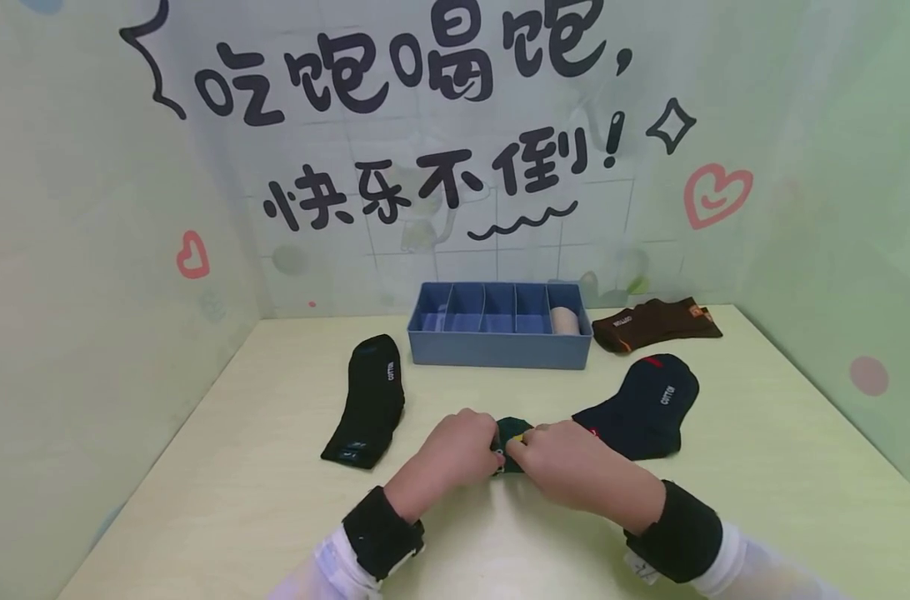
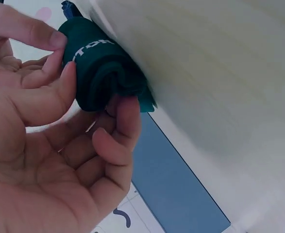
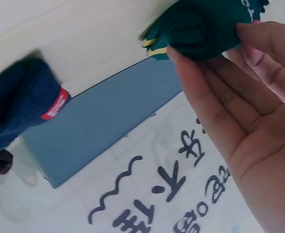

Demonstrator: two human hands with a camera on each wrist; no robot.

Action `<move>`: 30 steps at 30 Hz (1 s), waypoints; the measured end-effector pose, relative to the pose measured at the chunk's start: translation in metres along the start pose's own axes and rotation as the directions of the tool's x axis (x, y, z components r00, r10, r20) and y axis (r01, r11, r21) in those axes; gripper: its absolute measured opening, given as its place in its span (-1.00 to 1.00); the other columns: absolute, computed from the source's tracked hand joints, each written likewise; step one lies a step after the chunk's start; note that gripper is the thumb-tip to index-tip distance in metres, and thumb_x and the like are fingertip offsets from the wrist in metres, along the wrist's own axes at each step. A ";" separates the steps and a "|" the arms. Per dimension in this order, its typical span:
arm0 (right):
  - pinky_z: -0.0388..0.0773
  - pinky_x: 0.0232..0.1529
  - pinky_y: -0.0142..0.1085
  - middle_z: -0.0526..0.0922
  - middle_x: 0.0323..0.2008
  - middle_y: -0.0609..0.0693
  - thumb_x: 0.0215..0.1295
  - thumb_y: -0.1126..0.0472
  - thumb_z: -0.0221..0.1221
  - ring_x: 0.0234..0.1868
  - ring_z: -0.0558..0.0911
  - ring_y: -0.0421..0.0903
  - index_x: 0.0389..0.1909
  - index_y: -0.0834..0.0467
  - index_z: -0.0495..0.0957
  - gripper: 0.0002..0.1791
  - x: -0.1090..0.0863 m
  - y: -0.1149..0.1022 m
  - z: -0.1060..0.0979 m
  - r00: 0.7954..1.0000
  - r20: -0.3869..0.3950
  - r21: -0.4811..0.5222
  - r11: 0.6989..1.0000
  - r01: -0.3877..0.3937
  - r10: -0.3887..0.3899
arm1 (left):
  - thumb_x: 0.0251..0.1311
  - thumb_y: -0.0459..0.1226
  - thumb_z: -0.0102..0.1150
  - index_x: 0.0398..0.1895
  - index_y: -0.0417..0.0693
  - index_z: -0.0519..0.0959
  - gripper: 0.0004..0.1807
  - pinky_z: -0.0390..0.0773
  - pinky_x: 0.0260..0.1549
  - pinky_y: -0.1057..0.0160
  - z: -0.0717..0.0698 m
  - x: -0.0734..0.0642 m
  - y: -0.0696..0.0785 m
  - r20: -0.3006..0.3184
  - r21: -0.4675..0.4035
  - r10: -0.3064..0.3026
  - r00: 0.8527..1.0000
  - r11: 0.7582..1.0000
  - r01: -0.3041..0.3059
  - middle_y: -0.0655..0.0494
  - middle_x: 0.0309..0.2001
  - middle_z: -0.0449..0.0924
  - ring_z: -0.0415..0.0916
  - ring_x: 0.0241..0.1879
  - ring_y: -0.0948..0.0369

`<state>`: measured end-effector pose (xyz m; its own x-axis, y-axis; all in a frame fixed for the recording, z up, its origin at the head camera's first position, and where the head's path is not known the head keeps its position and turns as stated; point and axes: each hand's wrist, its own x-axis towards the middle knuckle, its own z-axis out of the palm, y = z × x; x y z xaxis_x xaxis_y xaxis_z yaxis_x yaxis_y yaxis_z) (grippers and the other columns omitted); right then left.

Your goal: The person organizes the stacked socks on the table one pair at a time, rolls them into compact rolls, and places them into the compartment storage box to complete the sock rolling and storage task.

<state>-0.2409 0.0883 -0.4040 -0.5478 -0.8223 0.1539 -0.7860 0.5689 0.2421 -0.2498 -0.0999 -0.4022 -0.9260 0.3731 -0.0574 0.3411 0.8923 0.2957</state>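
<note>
A dark green sock (image 1: 512, 429), partly rolled into a thick coil, is low over the table between both hands. My left hand (image 1: 458, 450) pinches its left end with curled fingers. On the other side, my right hand (image 1: 567, 462) grips it with thumb and fingers. White lettering shows on the rolled sock (image 2: 96, 58) in the left wrist view, where the coil's spiral end faces the camera. From the right wrist, yellow-edged layers stick out beside the coil of the sock (image 3: 191, 31).
A blue-grey box (image 1: 498, 350) with several compartments stands at the back; a pale pinkish roll (image 1: 564, 321) sits in its rightmost one. A black sock (image 1: 368, 400) lies left, a navy sock (image 1: 650, 408) right, and brown socks (image 1: 661, 323) at the back right. Walls enclose the table (image 1: 222, 500).
</note>
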 end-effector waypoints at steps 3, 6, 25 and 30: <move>0.43 -0.54 -0.32 0.63 -0.53 -0.05 0.33 0.21 0.39 -0.55 0.53 -0.17 -0.26 0.11 0.60 -0.86 0.000 -0.004 0.001 1.000 -0.024 -0.046 0.999 0.006 -0.007 | 0.24 -0.22 0.47 -0.45 -0.07 0.64 -0.79 0.39 -0.51 0.29 -0.001 0.000 0.000 -0.024 -0.017 -0.014 1.000 1.000 0.013 0.18 -0.53 0.57 0.41 -0.56 0.24; 0.35 -0.57 -0.33 0.56 -0.57 -0.07 0.35 0.20 0.38 -0.59 0.47 -0.19 -0.26 0.12 0.54 -0.82 0.001 -0.003 0.002 0.999 -0.031 -0.047 0.999 0.004 -0.006 | 0.24 -0.23 0.48 -0.40 -0.06 0.69 -0.85 0.43 -0.46 0.28 -0.003 0.002 -0.001 -0.030 -0.070 -0.029 0.999 0.997 0.027 0.17 -0.47 0.64 0.44 -0.51 0.24; 0.45 -0.36 -0.43 0.56 -0.49 -0.18 0.34 0.27 0.42 -0.47 0.43 -0.35 -0.24 0.06 0.68 -0.90 0.006 0.018 0.000 0.985 0.117 0.603 0.778 -0.175 0.130 | 0.52 -0.20 0.18 -0.43 -0.04 0.65 -0.72 0.25 -0.52 0.30 -0.006 -0.003 0.002 0.139 0.037 -0.046 0.989 0.998 0.041 0.18 -0.56 0.39 0.28 -0.55 0.24; 0.47 -0.33 -0.39 0.60 -0.46 -0.16 0.37 0.29 0.39 -0.43 0.46 -0.29 -0.23 0.07 0.71 -0.94 0.007 0.017 -0.002 0.971 0.172 0.624 0.745 -0.238 0.167 | 0.46 -0.21 0.21 -0.38 -0.02 0.60 -0.80 0.26 -0.57 0.28 -0.004 -0.007 0.008 0.163 0.095 -0.098 0.982 0.992 0.083 0.16 -0.53 0.40 0.29 -0.54 0.23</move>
<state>-0.2572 0.0920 -0.3968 -0.7123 -0.7014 0.0250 -0.6333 0.6269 -0.4538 -0.2415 -0.0958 -0.3956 -0.9164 0.3200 -0.2405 0.2765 0.9404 0.1979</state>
